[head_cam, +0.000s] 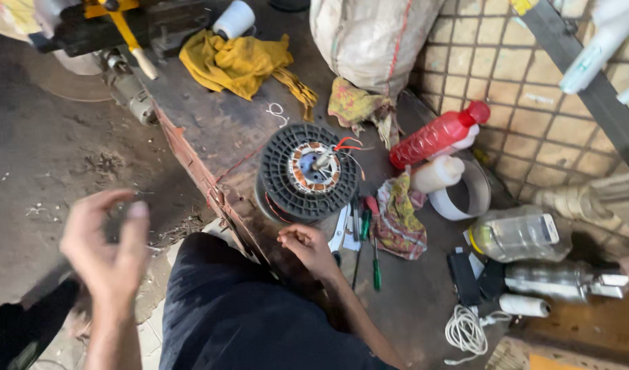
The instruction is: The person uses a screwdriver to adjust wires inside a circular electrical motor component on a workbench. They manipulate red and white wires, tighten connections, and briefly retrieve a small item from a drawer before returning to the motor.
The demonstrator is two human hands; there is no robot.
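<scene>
Left hand (107, 250) raised off the bench (218, 130), fingers loosely curled, holding nothing visible. Round black motor (307, 173) sits mid-bench. Right hand (306, 248) rests just below it, fingers curled shut; any grip unclear. Screwdrivers (366, 236) just right.

Single head view, looking steeply down from close above onto a workbench (410, 301); motor (307, 173) at centre, floor (47, 151) at nine o'clock, tiled wall (527, 82) at two o'clock.
</scene>
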